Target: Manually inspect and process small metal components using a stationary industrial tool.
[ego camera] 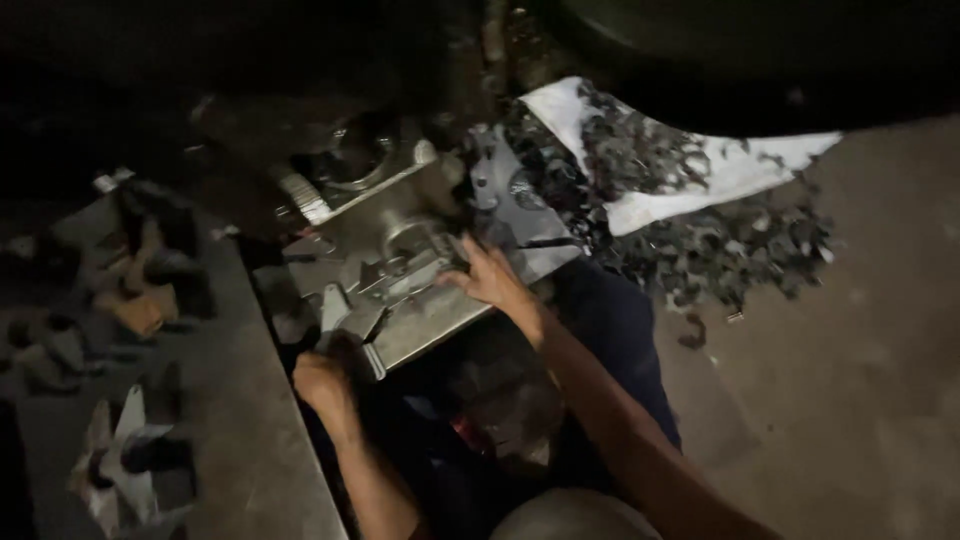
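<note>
L hand [322, 380] gripping metal lever [345, 318] | R hand [488, 275] fingers spread, flat on press plate [420, 290] | scrap pile [700, 240] nr.

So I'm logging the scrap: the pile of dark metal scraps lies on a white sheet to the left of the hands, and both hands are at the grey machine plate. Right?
Not quite. The head view shows the scraps and white sheet to the right of the hands, not the left. The rest holds: the left hand and right hand are both at the grey machine plate.
</note>
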